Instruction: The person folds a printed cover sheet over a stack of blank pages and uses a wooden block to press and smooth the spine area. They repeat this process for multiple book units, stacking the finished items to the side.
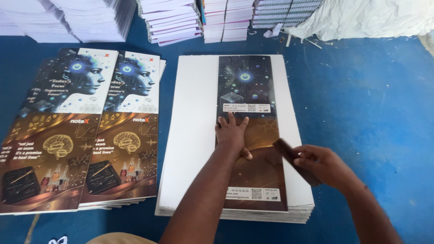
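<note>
Your left hand (pixel 231 132) lies flat, fingers spread, palm pressed on the folded printed cover sheet (pixel 250 131), which sits lengthwise on top of the white paper stack (pixel 192 135) in the middle of the blue floor (pixel 370 117). Your right hand (pixel 326 166) is closed around a dark brown block (pixel 291 158), its far end resting on the cover sheet's right edge. Two overlapping piles of printed covers (pixel 86 131) lie just left of the white stack; bound book stacks (pixel 172 20) line the far edge.

Left hand (pixel 231 133) presses printed cover (pixel 249 90); right hand (pixel 323 165) grips dark block (pixel 289 153)
</note>
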